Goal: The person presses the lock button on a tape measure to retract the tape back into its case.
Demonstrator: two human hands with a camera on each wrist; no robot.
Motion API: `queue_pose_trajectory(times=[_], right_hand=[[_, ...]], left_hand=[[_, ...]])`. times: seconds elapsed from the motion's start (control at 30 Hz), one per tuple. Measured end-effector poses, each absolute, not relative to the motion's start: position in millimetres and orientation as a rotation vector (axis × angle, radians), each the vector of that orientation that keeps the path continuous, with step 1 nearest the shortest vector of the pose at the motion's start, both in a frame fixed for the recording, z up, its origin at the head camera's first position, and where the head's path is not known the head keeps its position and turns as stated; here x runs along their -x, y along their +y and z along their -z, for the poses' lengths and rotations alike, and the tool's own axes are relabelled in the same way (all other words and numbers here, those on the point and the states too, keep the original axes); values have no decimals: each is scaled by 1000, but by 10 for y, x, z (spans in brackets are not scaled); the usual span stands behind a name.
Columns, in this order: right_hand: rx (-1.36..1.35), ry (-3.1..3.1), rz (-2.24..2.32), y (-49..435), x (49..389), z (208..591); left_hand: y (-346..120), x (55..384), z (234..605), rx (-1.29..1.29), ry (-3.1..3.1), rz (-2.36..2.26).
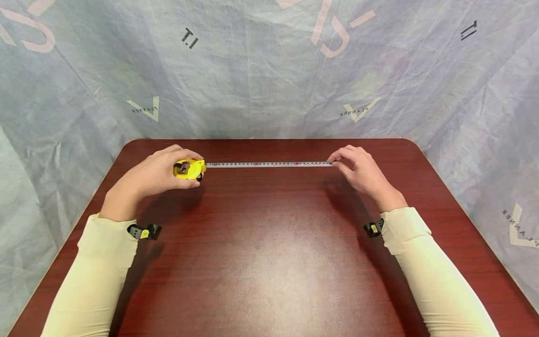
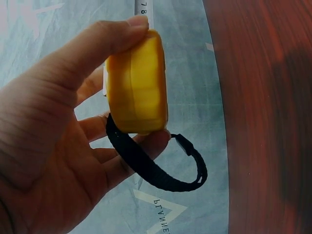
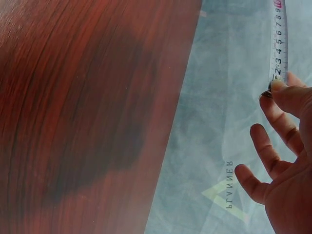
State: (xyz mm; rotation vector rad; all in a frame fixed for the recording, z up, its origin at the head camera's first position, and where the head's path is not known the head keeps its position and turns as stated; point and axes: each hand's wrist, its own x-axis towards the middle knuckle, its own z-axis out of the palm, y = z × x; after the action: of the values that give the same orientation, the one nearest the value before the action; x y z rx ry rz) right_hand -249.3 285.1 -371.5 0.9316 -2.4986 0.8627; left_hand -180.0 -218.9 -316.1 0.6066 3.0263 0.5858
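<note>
A yellow tape measure (image 1: 191, 169) is gripped in my left hand (image 1: 157, 172), between thumb and curled fingers. Its black wrist strap (image 2: 151, 175) hangs in a loop below the case in the left wrist view. The white measuring blade (image 1: 269, 164) runs straight out from the case to the right, held above the table. At the blade's far end, my right hand (image 1: 360, 171) pinches the metal end hook (image 3: 267, 92) between thumb and index finger. The other fingers of that hand are spread loosely apart in the right wrist view.
Both hands are over a dark red wood-grain table (image 1: 269, 252) with rounded far corners. A grey printed cloth (image 1: 252, 70) hangs behind it and along both sides. Small black cameras are strapped at both wrists, by the cream sleeves (image 1: 92, 267).
</note>
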Motion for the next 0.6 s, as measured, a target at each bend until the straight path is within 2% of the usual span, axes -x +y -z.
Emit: queue_pose_trajectory(times=[0.6], right_hand=[[-955, -2483, -880, 2780, 2493, 3720]], left_hand=[[-2094, 1825, 3161, -603, 3014, -584]])
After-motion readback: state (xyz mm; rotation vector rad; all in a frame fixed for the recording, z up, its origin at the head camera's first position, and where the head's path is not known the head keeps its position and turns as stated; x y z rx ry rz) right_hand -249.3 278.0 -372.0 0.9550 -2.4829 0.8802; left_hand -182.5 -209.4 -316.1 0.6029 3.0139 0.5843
